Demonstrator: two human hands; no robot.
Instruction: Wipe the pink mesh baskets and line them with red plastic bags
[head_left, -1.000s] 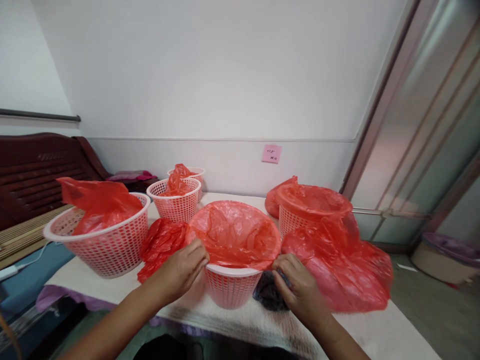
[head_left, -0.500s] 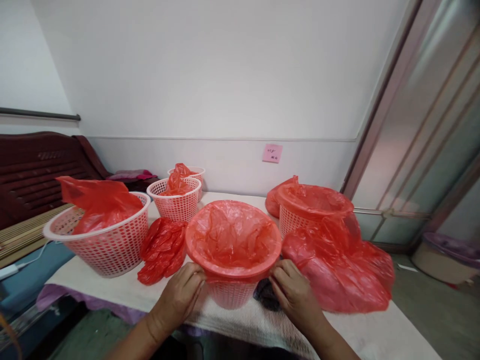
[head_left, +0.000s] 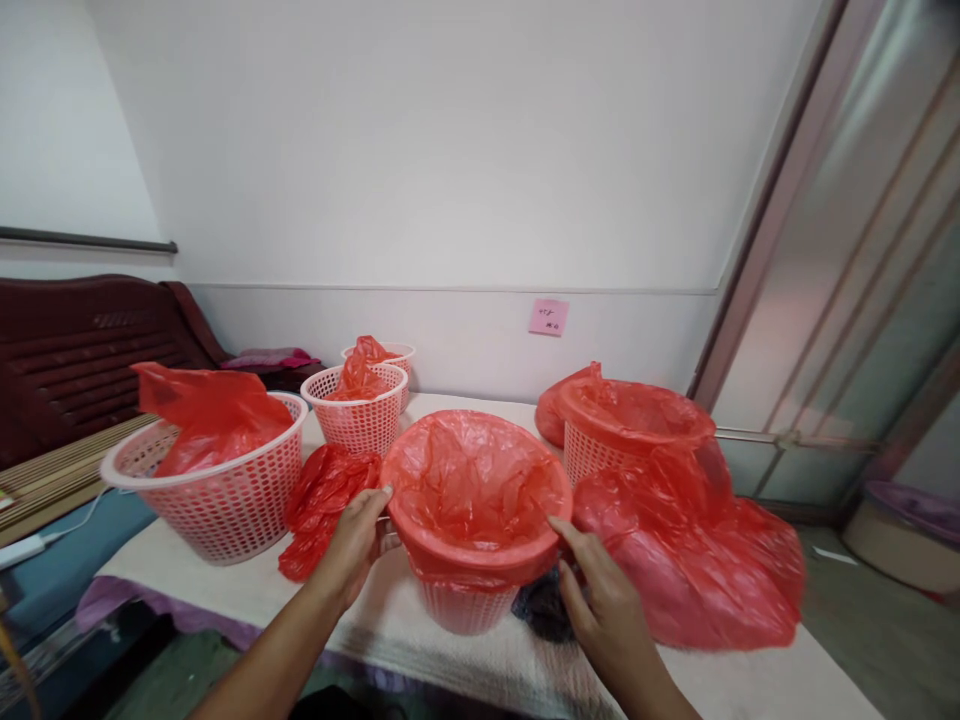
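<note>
Left hand (head_left: 355, 545) and right hand (head_left: 604, 590) have risen beside the lined basket (head_left: 463, 605).
Left fingers hold its rim (head_left: 480, 555); right touch it, grip unclear. It stands on the table (head_left: 405, 640), bare in front, red bag (head_left: 697, 590) close right.

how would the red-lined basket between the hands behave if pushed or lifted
The red-lined basket is probably light for its size: its side is perforated and only red plastic liner shows inside. It could tip if pushed high up, since it narrows downward. That liner seems floppy, given its wrinkles, so it may shift.
</note>
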